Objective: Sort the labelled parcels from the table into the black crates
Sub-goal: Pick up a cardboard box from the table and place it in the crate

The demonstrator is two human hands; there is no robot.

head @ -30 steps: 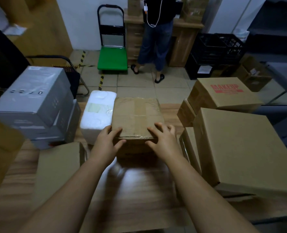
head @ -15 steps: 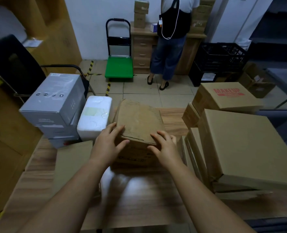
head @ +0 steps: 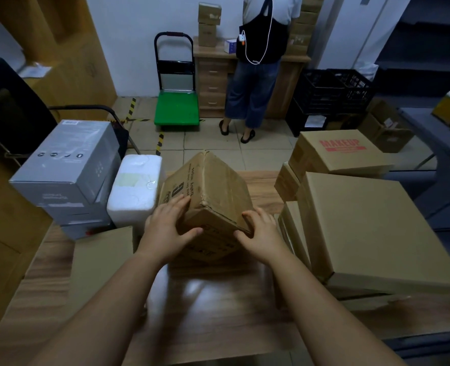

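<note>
Wooden desk [head: 218, 299] crowded with cartons fills your view; the worn cardboard parcel [head: 208, 196] at its middle, flat a second ago, now stands tipped on one edge, so you look to be hunting its label. Your left hand [head: 165, 228] grips the near left corner, thumb underneath; your right hand [head: 260, 232] clasps the near right edge. A white foam box [head: 136, 191] sits just beside it; big cartons [head: 371, 228] hem the right; the black crates [head: 332, 96] wait on the floor beyond, near a standing person [head: 255, 96].
</note>
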